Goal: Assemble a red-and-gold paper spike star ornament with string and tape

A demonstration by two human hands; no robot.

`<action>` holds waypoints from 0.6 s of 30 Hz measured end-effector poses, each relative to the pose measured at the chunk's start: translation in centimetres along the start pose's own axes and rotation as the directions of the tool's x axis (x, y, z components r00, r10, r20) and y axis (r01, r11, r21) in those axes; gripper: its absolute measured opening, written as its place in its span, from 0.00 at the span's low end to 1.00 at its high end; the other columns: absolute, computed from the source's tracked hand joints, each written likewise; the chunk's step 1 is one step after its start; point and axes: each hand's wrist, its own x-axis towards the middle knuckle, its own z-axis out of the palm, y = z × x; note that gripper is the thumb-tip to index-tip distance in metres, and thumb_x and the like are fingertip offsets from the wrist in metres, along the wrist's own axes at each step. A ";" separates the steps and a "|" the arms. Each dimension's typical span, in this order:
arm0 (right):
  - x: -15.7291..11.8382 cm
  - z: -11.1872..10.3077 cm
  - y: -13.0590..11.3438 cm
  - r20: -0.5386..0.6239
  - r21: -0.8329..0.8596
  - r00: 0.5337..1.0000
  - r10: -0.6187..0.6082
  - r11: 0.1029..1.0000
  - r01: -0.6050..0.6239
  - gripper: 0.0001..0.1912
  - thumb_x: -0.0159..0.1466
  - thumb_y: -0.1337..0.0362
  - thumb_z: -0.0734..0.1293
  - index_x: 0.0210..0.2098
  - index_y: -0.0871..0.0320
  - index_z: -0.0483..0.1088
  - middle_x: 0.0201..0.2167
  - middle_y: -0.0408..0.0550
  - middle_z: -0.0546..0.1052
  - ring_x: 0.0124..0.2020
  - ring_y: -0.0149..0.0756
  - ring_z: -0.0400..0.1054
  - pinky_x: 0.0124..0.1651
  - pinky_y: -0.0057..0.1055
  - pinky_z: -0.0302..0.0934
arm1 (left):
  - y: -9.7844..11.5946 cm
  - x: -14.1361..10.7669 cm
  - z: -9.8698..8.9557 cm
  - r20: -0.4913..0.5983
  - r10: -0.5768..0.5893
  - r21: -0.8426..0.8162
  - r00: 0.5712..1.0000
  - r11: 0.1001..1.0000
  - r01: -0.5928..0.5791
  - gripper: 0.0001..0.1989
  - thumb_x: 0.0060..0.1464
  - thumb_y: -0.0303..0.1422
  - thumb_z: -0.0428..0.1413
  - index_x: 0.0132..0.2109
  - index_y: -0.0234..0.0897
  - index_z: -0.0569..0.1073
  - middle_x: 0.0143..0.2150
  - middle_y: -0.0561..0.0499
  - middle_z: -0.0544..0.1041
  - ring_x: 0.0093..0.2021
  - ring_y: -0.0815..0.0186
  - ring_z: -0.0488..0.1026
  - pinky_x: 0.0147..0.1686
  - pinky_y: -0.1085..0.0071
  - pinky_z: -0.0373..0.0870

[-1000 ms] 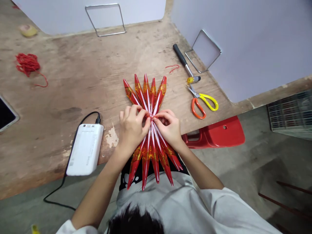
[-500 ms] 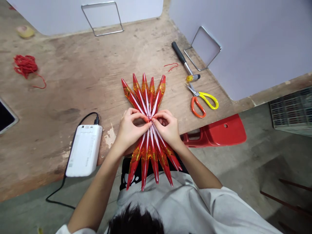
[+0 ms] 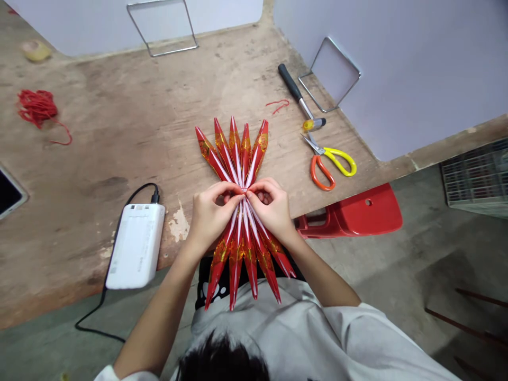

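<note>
Near edge of desk: a bundle of red-and-gold foil spikes (image 3: 243,243) is gathered at a narrow waist, its points fanned away on both sides, the lower ones overhanging the edge above a white shirt (image 3: 254,328). The left hand (image 3: 210,217) and right hand (image 3: 270,209) are both closed narrowly, fingertips (image 3: 249,194) pinching the waist. A trace of red thread (image 3: 244,189) shows there; whether it is tied off cannot be told. Mid-desk, right: scissors (image 3: 325,166), screwdriver (image 3: 296,90). Left: power bank (image 3: 137,246). Far-left corner: red thread hank (image 3: 37,108).
</note>
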 end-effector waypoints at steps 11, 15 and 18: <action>0.0 -0.1 0.1 -0.018 0.033 1.000 0.013 0.999 -0.013 0.03 0.58 0.69 0.67 0.27 0.57 0.69 0.29 0.43 0.69 0.26 0.28 0.60 0.27 0.28 0.56 | 0.3 0.2 -0.8 0.077 0.190 0.290 0.979 0.935 -0.205 0.04 0.51 0.27 0.56 0.35 0.37 0.75 0.33 0.52 0.78 0.34 0.67 0.72 0.39 0.70 0.68; -0.1 -0.1 0.1 -0.009 0.033 1.000 0.014 0.999 -0.014 0.03 0.58 0.68 0.67 0.28 0.57 0.69 0.29 0.43 0.69 0.25 0.28 0.59 0.27 0.28 0.56 | 0.6 0.1 -0.1 0.015 0.144 0.300 0.990 0.943 -0.141 0.04 0.48 0.26 0.56 0.33 0.36 0.75 0.32 0.52 0.78 0.32 0.67 0.72 0.37 0.70 0.68; -0.3 -0.2 0.1 0.013 0.044 1.000 0.012 0.999 -0.012 0.02 0.58 0.67 0.67 0.28 0.57 0.70 0.30 0.43 0.69 0.25 0.27 0.59 0.26 0.28 0.55 | 0.8 0.1 0.3 -0.006 0.101 0.304 0.995 0.948 -0.094 0.05 0.49 0.27 0.55 0.33 0.36 0.76 0.32 0.51 0.79 0.31 0.66 0.72 0.36 0.70 0.68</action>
